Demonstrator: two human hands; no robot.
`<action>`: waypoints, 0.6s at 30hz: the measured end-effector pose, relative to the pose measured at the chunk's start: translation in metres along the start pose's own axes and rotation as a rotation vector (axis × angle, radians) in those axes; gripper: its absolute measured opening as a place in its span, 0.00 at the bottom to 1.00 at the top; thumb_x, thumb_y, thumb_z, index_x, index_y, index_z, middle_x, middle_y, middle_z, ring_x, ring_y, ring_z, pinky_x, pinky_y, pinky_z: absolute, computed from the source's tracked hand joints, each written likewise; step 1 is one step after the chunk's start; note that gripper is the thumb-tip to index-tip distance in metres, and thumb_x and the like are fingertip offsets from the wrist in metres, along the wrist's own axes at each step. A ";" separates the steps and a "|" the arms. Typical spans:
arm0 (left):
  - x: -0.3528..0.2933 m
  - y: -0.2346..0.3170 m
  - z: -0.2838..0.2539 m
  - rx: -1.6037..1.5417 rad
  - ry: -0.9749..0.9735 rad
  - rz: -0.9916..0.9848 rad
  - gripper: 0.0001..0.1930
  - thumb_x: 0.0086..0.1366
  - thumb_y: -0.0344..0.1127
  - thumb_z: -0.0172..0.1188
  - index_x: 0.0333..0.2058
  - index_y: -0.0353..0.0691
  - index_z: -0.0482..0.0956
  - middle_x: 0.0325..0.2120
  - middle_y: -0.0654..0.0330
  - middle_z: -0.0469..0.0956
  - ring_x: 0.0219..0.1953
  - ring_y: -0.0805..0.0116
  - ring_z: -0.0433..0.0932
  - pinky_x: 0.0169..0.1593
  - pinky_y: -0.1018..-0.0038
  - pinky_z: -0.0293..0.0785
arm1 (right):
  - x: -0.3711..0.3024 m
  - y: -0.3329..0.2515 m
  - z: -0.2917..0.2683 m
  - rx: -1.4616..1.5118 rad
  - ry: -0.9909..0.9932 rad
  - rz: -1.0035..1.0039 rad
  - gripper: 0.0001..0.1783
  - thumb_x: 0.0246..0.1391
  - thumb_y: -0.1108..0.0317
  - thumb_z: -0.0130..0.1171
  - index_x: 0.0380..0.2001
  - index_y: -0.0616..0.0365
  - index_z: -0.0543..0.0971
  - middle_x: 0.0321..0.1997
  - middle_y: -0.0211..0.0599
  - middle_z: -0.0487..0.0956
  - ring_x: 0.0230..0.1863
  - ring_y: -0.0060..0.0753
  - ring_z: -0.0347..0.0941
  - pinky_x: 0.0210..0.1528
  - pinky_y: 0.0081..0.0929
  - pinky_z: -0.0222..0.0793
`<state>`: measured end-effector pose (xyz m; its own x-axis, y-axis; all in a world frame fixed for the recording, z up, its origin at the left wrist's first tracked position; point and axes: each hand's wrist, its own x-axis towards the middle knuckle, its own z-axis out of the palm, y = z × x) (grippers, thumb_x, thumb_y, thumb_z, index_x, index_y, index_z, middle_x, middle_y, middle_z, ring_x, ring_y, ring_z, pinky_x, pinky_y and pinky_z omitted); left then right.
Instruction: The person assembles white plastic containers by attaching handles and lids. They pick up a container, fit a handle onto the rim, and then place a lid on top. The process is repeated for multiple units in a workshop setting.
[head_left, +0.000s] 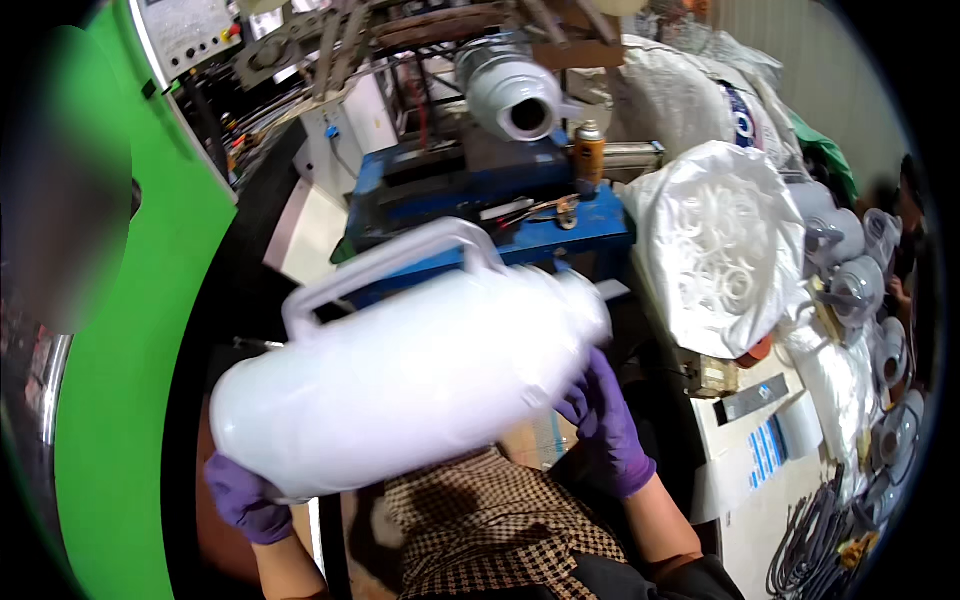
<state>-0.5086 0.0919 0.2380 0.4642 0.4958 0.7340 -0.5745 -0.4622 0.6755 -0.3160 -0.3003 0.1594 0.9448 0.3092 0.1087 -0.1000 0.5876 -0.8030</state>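
A large white plastic jug body with a long side handle, shaped like a thermos jug point(400, 375), lies tilted across my view, slightly blurred by motion. My left hand point(246, 500), in a purple glove, grips its wide base at the lower left. At the narrower neck end, my right hand point(605, 425), also in a purple glove, holds it from below and behind; some of its fingers are hidden by the jug. The handle points up and away from me. Both hands are closed on the jug.
Beyond stands a blue workbench point(600, 225) with a spray can point(589, 158) and pliers point(560, 208). Another jug point(512, 100) sits above it. At right are a white sack of rings point(720, 250), several jugs point(855, 290) and dark cords point(805, 540). A green machine panel point(120, 400) borders the left.
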 end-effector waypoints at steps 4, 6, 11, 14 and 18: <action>-0.008 -0.080 0.126 -0.451 -0.513 -0.162 0.04 0.58 0.26 0.56 0.26 0.37 0.78 0.32 0.58 0.80 0.35 0.69 0.77 0.40 0.74 0.73 | -0.031 -0.065 -0.023 0.227 0.059 -0.175 0.66 0.46 0.33 0.73 0.79 0.38 0.46 0.79 0.32 0.58 0.76 0.41 0.58 0.75 0.52 0.60; -0.018 -0.103 0.158 -0.190 -0.690 -0.412 0.05 0.59 0.26 0.57 0.31 0.37 0.82 0.35 0.58 0.81 0.36 0.67 0.79 0.41 0.73 0.74 | -0.031 -0.072 -0.040 0.279 0.115 -0.229 0.61 0.44 0.46 0.78 0.76 0.43 0.53 0.76 0.34 0.61 0.76 0.42 0.59 0.75 0.53 0.59; -0.045 -0.112 0.226 0.402 -1.037 0.021 0.55 0.50 0.62 0.75 0.71 0.40 0.62 0.74 0.39 0.47 0.76 0.37 0.46 0.74 0.48 0.48 | -0.021 -0.031 -0.075 -0.680 0.199 -0.423 0.54 0.35 0.62 0.84 0.66 0.61 0.67 0.68 0.44 0.69 0.70 0.43 0.66 0.72 0.42 0.62; -0.069 -0.073 0.268 0.270 -1.175 0.209 0.66 0.46 0.73 0.73 0.73 0.35 0.55 0.73 0.37 0.48 0.75 0.38 0.48 0.74 0.45 0.45 | -0.013 0.005 -0.081 -1.053 0.082 -0.543 0.51 0.36 0.57 0.82 0.64 0.60 0.70 0.69 0.50 0.67 0.72 0.56 0.63 0.73 0.46 0.57; -0.104 -0.108 0.304 0.009 -1.133 0.014 0.64 0.41 0.64 0.80 0.72 0.37 0.58 0.66 0.43 0.65 0.68 0.40 0.63 0.71 0.49 0.55 | -0.017 0.046 -0.094 -0.865 -0.051 -0.356 0.52 0.49 0.52 0.74 0.70 0.65 0.61 0.72 0.56 0.62 0.74 0.60 0.57 0.77 0.48 0.49</action>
<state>-0.2899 -0.1337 0.1100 0.8035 -0.4589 0.3792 -0.5817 -0.4698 0.6640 -0.3074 -0.3486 0.0653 0.8581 0.2624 0.4413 0.4790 -0.1001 -0.8721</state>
